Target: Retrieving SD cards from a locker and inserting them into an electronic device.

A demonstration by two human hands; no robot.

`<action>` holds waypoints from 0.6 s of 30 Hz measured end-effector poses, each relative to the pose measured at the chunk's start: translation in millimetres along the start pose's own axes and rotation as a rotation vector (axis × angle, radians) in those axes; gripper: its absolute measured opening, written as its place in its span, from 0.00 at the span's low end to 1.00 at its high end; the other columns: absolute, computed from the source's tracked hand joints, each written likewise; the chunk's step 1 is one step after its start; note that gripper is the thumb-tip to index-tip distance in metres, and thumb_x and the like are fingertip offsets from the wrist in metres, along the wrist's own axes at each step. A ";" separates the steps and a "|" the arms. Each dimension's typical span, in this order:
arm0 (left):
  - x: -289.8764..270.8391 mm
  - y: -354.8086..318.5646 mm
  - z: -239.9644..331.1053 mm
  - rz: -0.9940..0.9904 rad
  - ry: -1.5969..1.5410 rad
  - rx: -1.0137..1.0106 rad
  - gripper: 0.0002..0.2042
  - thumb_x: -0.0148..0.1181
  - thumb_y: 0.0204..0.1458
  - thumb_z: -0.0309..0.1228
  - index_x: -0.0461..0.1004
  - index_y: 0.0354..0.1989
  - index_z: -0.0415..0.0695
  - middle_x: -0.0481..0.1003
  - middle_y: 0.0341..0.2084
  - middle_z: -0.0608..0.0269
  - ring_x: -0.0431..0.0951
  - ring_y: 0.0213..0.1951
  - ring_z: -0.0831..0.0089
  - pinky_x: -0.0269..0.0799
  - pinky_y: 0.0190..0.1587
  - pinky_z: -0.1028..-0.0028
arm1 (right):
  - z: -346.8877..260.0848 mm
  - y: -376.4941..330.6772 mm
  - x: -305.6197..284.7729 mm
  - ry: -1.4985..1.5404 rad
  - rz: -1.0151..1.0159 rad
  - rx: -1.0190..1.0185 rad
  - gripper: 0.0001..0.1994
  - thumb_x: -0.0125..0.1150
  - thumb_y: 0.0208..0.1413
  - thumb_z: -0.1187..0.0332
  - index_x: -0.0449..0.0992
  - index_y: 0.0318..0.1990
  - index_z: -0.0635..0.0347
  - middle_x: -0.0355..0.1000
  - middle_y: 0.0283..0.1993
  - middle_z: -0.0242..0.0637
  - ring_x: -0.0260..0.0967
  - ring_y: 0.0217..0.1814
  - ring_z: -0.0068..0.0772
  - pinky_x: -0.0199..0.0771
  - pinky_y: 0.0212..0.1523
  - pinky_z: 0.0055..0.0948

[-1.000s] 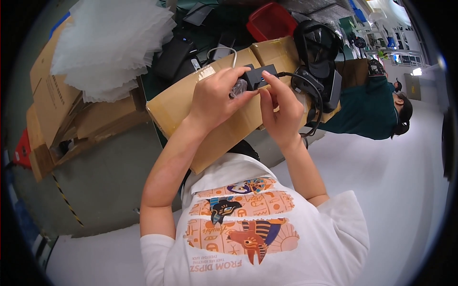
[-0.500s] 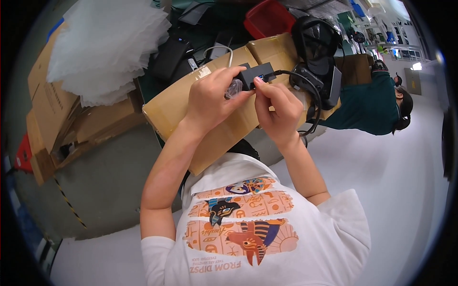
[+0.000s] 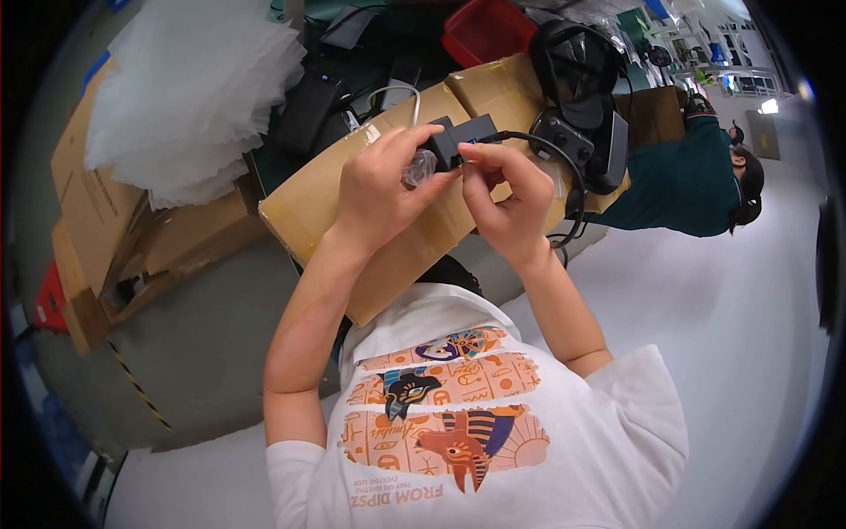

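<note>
My left hand (image 3: 370, 189) is closed round the left part of a small black box-shaped device (image 3: 474, 130), with a crumpled clear plastic piece (image 3: 419, 167) against its palm. From the device's right end runs a black cable (image 3: 538, 141). My right hand (image 3: 511, 198) is closed in a pinch of thumb and forefinger at the near edge of the device, by a small blue port. Whatever sits between those fingertips is too small to make out. Both hands are above a brown cardboard box (image 3: 397, 273).
Beside my right hand, a black headset-like device (image 3: 577, 79) rests on the cardboard. Behind are a red bin (image 3: 487, 33) and a white cable (image 3: 416, 101). White foam sheets (image 3: 189, 97) are stacked on cartons at left. A person in dark green (image 3: 674, 181) is at the right.
My right fingertips have shifted left along the device's near edge, and the blue port shows more. My left hand keeps its hold. The whole view has shifted slightly.
</note>
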State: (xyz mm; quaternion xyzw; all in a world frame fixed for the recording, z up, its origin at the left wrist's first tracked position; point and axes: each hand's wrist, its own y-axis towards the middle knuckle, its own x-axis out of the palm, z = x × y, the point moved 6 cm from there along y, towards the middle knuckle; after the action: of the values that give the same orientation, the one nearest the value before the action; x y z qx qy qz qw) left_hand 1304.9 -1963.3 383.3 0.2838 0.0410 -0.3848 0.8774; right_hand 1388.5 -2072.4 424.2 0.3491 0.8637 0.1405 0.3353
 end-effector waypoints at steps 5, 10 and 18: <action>0.4 0.0 1.3 0.011 -0.017 -0.015 0.19 0.67 0.36 0.31 0.72 0.39 0.41 0.74 0.30 0.55 0.76 0.30 0.60 0.71 0.30 0.70 | 2.9 -3.9 1.4 0.058 0.034 0.081 0.14 0.58 0.44 0.81 0.72 0.41 0.62 0.68 0.22 0.29 0.64 0.21 0.12 0.65 0.22 0.12; -0.8 0.7 3.9 0.010 -0.005 0.000 0.19 0.68 0.36 0.30 0.72 0.39 0.41 0.74 0.28 0.56 0.75 0.28 0.62 0.70 0.28 0.70 | 11.7 -24.7 1.7 0.059 0.071 0.154 0.19 0.61 0.42 0.78 0.67 0.46 0.62 0.66 0.22 0.28 0.62 0.19 0.13 0.63 0.20 0.12; -1.6 3.6 5.7 0.032 -0.001 -0.084 0.20 0.70 0.35 0.30 0.73 0.39 0.41 0.72 0.24 0.60 0.73 0.25 0.70 0.68 0.26 0.76 | 34.7 -39.9 10.9 0.151 0.179 0.583 0.39 0.69 0.36 0.61 0.54 0.55 0.62 0.54 0.53 0.39 0.58 0.51 0.31 0.64 0.44 0.28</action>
State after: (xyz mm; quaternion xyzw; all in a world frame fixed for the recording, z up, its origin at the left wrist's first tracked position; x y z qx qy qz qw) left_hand 1305.4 -1963.3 390.3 0.2472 0.0524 -0.3688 0.8945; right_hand 1386.0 -2093.1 374.4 0.4939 0.8558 -0.0585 0.1423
